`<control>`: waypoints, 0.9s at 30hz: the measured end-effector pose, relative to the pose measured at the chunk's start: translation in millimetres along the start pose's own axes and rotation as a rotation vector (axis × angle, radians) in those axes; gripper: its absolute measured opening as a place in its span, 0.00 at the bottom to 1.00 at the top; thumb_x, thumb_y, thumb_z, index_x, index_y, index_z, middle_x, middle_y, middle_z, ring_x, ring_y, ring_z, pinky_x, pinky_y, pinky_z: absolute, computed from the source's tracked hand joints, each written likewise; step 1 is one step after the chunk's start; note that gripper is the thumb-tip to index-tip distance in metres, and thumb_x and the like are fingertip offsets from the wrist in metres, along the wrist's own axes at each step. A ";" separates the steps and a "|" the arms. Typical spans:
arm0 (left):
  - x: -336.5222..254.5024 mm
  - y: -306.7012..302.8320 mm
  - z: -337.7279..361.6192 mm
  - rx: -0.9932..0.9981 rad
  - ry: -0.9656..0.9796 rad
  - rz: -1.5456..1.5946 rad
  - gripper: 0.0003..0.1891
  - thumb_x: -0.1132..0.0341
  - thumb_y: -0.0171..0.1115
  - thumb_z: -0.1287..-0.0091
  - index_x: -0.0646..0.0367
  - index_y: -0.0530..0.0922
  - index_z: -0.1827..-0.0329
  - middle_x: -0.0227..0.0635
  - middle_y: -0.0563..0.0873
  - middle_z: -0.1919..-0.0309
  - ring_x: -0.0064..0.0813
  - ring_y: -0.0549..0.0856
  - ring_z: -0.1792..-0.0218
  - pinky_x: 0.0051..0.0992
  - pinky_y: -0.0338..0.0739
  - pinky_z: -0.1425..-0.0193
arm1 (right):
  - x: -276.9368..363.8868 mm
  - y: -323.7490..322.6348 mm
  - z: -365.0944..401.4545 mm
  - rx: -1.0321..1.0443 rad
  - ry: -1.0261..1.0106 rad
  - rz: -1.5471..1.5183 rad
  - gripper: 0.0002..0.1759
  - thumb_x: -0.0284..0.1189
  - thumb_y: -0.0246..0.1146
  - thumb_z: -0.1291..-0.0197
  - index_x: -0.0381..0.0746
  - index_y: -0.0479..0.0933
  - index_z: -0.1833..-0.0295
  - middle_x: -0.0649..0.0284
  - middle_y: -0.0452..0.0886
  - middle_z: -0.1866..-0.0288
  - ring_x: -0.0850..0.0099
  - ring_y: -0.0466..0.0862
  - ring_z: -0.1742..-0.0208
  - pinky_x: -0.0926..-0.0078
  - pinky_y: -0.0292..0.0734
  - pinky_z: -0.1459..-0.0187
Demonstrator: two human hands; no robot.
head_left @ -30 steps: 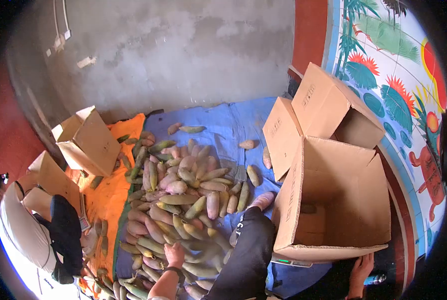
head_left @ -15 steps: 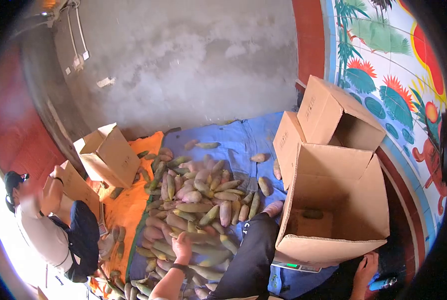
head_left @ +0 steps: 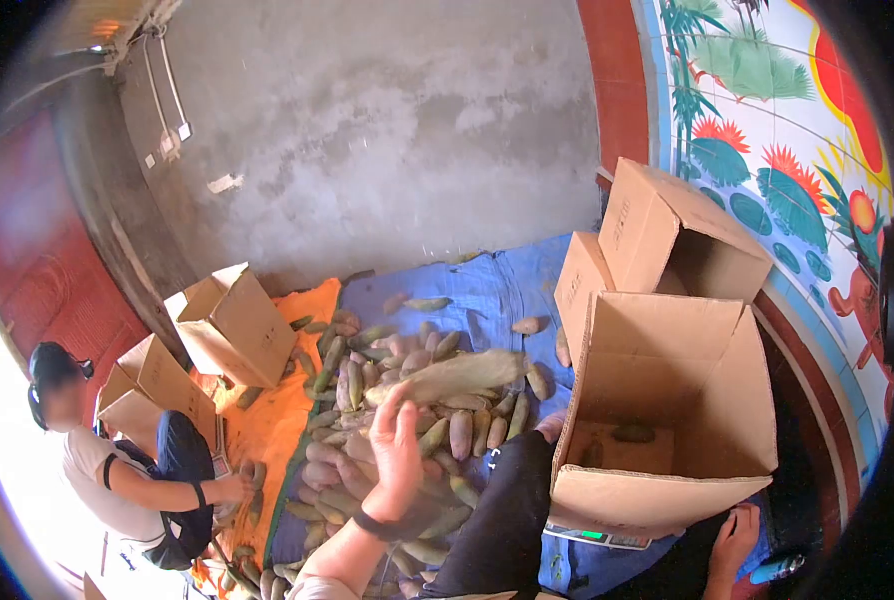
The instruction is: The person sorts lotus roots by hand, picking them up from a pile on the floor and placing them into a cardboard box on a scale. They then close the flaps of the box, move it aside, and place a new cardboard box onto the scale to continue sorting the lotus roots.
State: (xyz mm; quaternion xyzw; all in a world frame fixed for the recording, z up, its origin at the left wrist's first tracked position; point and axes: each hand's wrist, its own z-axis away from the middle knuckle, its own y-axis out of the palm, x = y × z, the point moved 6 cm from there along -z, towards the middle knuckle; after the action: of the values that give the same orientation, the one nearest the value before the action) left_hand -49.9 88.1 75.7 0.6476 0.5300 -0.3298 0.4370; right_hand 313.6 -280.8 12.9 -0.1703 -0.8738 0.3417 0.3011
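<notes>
Gourd (head_left: 457, 375) held clear above the heap (head_left: 352, 380), the left hand (head_left: 395, 455) keeping a closed grip on one end; at 4 o'clock, the right hand (head_left: 732, 540), open and empty, braces the gaping carton (head_left: 657, 500).

Left hand (head_left: 397, 455) now up off the pile (head_left: 352, 375), a long fruit (head_left: 459, 375) in its grip.

Produce-packing floor: fruit (head_left: 387, 400) heaped on tarps (head_left: 487, 290), open cartons (head_left: 667, 400) (one on scales (head_left: 592, 537)).
</notes>
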 end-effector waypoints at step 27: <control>-27.8 155.3 88.5 0.951 0.531 -0.564 0.26 0.64 0.68 0.51 0.58 0.74 0.48 0.47 0.67 0.40 0.48 0.60 0.34 0.44 0.56 0.34 | 13.0 -28.1 -1.6 -0.038 -0.096 -0.030 0.06 0.17 0.51 0.46 0.32 0.70 0.62 0.51 0.72 0.67 0.55 0.73 0.65 0.65 0.69 0.62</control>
State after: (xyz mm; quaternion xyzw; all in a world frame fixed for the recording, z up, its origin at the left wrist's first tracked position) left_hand 98.5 -12.7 98.5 0.6663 0.5665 -0.4607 -0.1512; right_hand 302.1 -293.4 38.8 -0.1461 -0.8960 0.3284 0.2609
